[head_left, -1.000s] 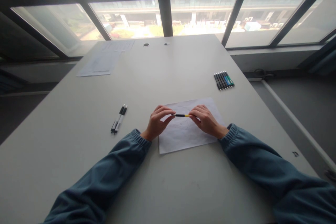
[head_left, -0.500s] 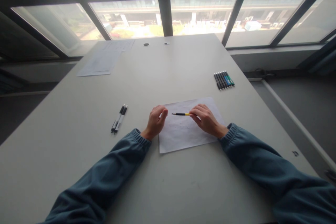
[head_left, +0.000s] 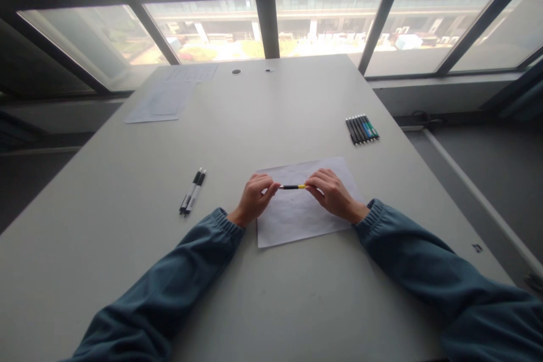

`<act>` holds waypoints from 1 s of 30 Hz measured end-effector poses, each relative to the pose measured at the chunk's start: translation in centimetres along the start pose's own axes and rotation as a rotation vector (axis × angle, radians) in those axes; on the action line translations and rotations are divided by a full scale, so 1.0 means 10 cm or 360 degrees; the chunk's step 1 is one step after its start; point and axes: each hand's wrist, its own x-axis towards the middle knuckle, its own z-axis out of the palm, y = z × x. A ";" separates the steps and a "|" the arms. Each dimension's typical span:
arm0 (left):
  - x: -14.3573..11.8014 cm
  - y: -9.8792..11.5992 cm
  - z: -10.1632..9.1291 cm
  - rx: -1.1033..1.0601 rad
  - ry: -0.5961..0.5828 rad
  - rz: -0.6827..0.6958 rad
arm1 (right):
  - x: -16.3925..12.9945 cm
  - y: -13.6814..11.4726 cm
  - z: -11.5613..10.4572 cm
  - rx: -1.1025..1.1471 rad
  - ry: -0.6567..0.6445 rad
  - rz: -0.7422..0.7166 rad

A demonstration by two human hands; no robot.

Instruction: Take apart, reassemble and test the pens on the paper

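A pen (head_left: 292,187) with a black grip and a yellow barrel lies level between my two hands, above a white sheet of paper (head_left: 297,220). My left hand (head_left: 256,194) pinches its silvery tip end between thumb and fingers. The yellow end sits in the closed fingers of my right hand (head_left: 333,193), which hide the rest of the barrel. Faint marks show on the paper, and both hands partly cover its sides.
Two white-and-black pens (head_left: 193,192) lie side by side on the white table (head_left: 271,305) at the left. A row of several black, blue and green pens (head_left: 362,129) rests at the right. Papers (head_left: 159,102) lie at the far left, near two round fittings (head_left: 236,72) and the windows.
My left hand has moved slightly right, and its fingers have closed on the pen's tip, which was free before. My right hand has stayed nearly still, holding the pen.
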 end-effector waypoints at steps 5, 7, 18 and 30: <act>0.01 0.03 -0.01 -0.0038 0.0043 0.0007 | 0.00 0.01 0.00 0.0002 0.0000 0.0017; 0.01 0.03 -0.01 -0.0047 0.0063 0.0006 | 0.00 0.01 0.00 0.0001 0.0005 0.0022; 0.02 0.05 0.00 -0.0148 0.0137 0.0104 | 0.00 0.01 0.00 -0.0008 0.0022 0.0019; 0.00 0.03 0.01 -0.0161 0.0145 0.0000 | -0.01 0.02 0.01 0.0021 0.0018 0.0055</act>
